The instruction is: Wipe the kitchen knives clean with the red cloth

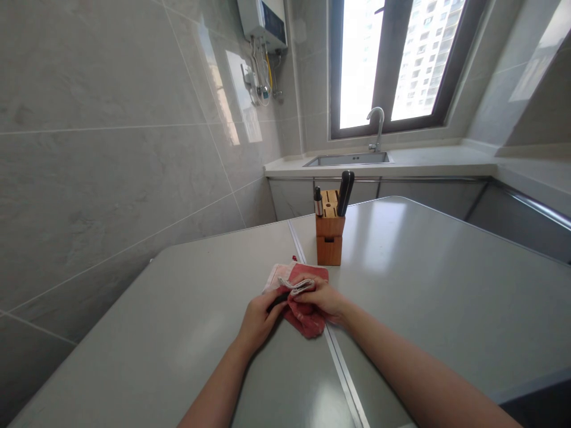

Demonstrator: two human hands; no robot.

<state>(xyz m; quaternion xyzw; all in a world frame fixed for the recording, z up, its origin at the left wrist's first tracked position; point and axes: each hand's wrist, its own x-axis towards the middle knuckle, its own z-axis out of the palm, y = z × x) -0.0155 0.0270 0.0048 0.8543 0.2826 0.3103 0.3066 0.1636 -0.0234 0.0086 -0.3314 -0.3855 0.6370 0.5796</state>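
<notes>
A red and pale pink cloth point(307, 324) lies bunched on the table in front of me. My left hand point(262, 315) is closed around a black knife handle point(277, 300), which matches a handle in the block; the folds hide whatever extends from it. From the right, my right hand point(323, 297) pinches a folded, white-edged part of the cloth over that spot. Just beyond the cloth stands a wooden knife block point(329, 249). It holds black-handled knives point(345, 193) on its right and a slimmer dark-topped handle point(318, 201) on its left.
The light table point(214, 285) has a metal seam point(343, 362) running down its middle. Behind it are a counter with a sink point(348, 159), a curved faucet point(378, 128) and a window. A water heater point(263, 24) hangs on the tiled wall at left.
</notes>
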